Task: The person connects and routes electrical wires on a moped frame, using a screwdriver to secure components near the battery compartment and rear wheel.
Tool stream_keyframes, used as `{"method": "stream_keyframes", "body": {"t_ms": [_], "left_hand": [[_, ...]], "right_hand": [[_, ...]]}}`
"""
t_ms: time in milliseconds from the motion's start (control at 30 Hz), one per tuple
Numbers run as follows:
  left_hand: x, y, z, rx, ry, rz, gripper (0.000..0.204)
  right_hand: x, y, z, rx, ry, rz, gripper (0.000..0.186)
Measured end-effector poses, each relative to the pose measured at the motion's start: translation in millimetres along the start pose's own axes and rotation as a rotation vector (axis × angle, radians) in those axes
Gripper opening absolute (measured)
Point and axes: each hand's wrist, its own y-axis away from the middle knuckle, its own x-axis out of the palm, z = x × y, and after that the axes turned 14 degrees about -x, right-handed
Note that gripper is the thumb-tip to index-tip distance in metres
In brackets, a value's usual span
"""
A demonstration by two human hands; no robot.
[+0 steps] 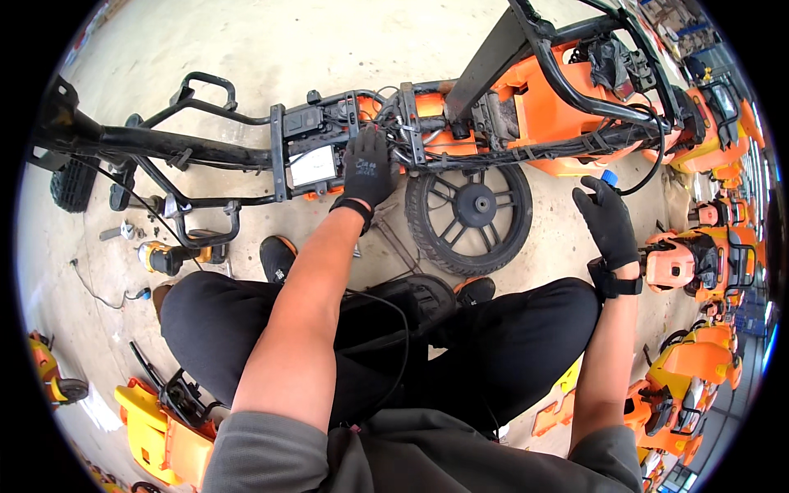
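My left hand (370,168), in a black glove, reaches over a black metal vehicle frame (209,156). Its fingers are stretched forward against the wiring (399,131) in the frame's middle; their tips are partly hidden among the parts. Beside that hand sits a silver-white box (314,166), and a black box (304,121) lies beyond it. My right hand (610,226), gloved too, is raised right of the wheel (472,209). Its fingers are bent around a blue-ended cable plug (609,177), whose black cable (660,156) loops up to the frame; the grip is partly hidden.
On the floor at left lies a yellow-and-black power tool (168,256), near a loose cable (99,292). Orange body panels (559,107) surround the frame's right end. More orange vehicles (699,263) line the right side. Yellow-orange panels (160,435) lie at lower left.
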Motion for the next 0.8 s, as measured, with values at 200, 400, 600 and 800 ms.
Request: {"method": "stream_keyframes", "body": {"t_ms": [200,400,600,800], "left_hand": [[6.0,39.0,11.0,-0.003,-0.035,-0.010,0.083],[9.8,62.3,25.5,0.012,-0.114,-0.003,0.085],[3.8,71.7,25.3,0.032,-0.097,0.018,0.087],[-8.1,43.1,17.8,0.034,-0.002,-0.106,0.085]], "right_hand": [[10.7,13.7,6.0,-0.164,-0.175,0.328,0.035],[11.8,27.5,59.8,-0.301,-0.062,0.476,0.042],[7.4,30.4,84.0,-0.477,-0.155,0.503,0.047],[-8.9,-13.0,85.3,-0.569,-0.191,0.492,0.045]]}}
